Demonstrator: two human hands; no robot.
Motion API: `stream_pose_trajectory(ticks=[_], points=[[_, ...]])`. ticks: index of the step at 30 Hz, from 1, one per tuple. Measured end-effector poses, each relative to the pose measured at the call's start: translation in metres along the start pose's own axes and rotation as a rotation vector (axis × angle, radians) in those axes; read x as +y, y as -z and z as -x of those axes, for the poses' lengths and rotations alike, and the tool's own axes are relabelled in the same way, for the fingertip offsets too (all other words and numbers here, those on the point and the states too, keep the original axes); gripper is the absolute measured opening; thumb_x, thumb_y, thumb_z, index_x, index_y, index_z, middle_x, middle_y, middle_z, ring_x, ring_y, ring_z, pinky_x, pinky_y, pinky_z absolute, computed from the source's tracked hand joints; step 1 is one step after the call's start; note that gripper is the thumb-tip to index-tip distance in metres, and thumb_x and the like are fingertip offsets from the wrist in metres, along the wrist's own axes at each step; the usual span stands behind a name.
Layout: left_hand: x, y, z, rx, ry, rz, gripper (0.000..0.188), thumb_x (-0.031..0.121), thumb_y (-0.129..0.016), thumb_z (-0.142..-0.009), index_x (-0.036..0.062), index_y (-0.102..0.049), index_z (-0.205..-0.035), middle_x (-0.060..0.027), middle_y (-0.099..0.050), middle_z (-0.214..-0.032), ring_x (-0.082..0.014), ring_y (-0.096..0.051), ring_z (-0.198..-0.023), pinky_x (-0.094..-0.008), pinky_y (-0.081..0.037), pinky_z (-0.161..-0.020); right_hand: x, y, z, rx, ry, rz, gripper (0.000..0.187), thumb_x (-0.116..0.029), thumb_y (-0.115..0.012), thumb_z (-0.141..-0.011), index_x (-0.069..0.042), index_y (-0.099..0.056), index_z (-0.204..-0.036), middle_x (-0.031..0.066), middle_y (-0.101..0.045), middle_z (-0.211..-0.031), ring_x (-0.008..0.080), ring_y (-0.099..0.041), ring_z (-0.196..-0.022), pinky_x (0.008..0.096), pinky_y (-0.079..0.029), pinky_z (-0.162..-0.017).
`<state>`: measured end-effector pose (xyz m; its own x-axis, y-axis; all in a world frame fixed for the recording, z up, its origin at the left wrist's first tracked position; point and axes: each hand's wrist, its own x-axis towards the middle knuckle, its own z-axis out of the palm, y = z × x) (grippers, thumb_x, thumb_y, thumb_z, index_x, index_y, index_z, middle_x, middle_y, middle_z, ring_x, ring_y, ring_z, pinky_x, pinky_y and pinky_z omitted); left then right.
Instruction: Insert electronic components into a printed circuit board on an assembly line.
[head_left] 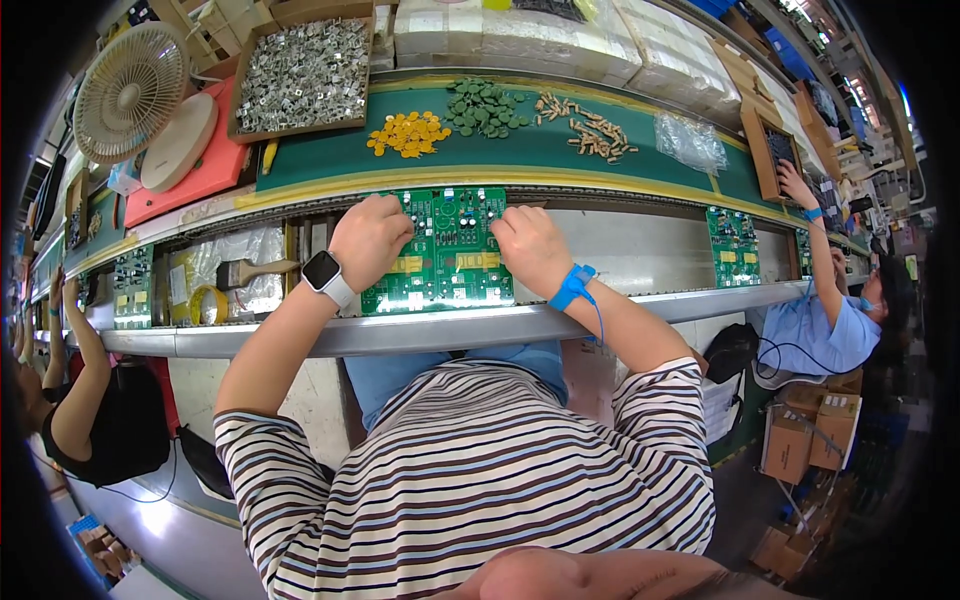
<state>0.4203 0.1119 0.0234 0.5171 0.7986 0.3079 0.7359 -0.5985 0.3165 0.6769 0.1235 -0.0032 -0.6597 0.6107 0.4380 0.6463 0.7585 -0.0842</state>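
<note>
A green circuit board [437,282], fitted with small capacitors and yellow parts, lies on the rail track in front of me. My left hand [370,238], with a watch on its wrist, is at the board's upper left side, fingers curled and pressed together. At the upper right side, my right hand [530,245] has its fingers bent inward against the board; a blue wrist strap [573,288] with a cord is above it on the arm. What the fingertips of either hand pinch, if anything, is hidden beneath them.
Beyond the track lie piles of yellow discs [408,133], green discs [484,107] and small tan cylinders [598,137], beside a box of metal parts [303,76]. A brush [256,271] and tape roll [208,305] lie left. Another board [733,250] and a co-worker [826,318] are right.
</note>
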Motion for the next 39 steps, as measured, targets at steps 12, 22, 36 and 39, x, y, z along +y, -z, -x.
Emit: stream_pose_trajectory(ticks=[12, 22, 36, 39], points=[[-0.006, -0.007, -0.008, -0.051, -0.092, -0.024, 0.004, 0.008, -0.062, -0.071, 0.0064, -0.06, -0.068, -0.0064, -0.052, -0.074, -0.0248, -0.052, -0.075, -0.0347, -0.045, -0.068, 0.002, -0.002, 0.0, 0.045, 0.004, -0.013, 0.012, -0.001, -0.058, -0.063, -0.007, -0.057, -0.074, 0.0053, -0.049, -0.072, 0.0223, -0.052, -0.071, 0.0339, -0.042, -0.064], [-0.002, -0.006, -0.012, -0.1, -0.19, -0.15, 0.002, 0.006, -0.057, -0.069, 0.0066, -0.057, -0.067, -0.0069, -0.052, -0.076, -0.0241, -0.052, -0.079, -0.0341, -0.046, -0.069, 0.003, 0.0, -0.001, 0.043, 0.027, -0.017, 0.01, -0.003, -0.057, -0.064, -0.007, -0.056, -0.073, 0.0054, -0.049, -0.071, 0.022, -0.052, -0.071, 0.0339, -0.042, -0.064], [-0.009, -0.013, -0.013, -0.097, -0.11, 0.123, 0.005, 0.003, -0.063, -0.07, 0.0034, -0.058, -0.071, -0.0096, -0.053, -0.076, -0.028, -0.052, -0.079, -0.037, -0.045, -0.069, 0.006, -0.002, 0.002, 0.013, 0.046, -0.067, 0.013, -0.003, -0.057, -0.067, -0.005, -0.056, -0.079, 0.0075, -0.05, -0.076, 0.0242, -0.052, -0.075, 0.0354, -0.043, -0.069], [-0.01, -0.015, -0.012, -0.09, -0.083, 0.132, 0.006, 0.004, -0.063, -0.07, 0.0044, -0.058, -0.071, -0.0088, -0.053, -0.075, -0.0274, -0.053, -0.079, -0.0376, -0.044, -0.07, 0.005, -0.002, 0.003, 0.01, 0.046, -0.067, 0.013, -0.003, -0.056, -0.067, -0.004, -0.056, -0.08, 0.0075, -0.05, -0.077, 0.0243, -0.052, -0.075, 0.0354, -0.043, -0.068]])
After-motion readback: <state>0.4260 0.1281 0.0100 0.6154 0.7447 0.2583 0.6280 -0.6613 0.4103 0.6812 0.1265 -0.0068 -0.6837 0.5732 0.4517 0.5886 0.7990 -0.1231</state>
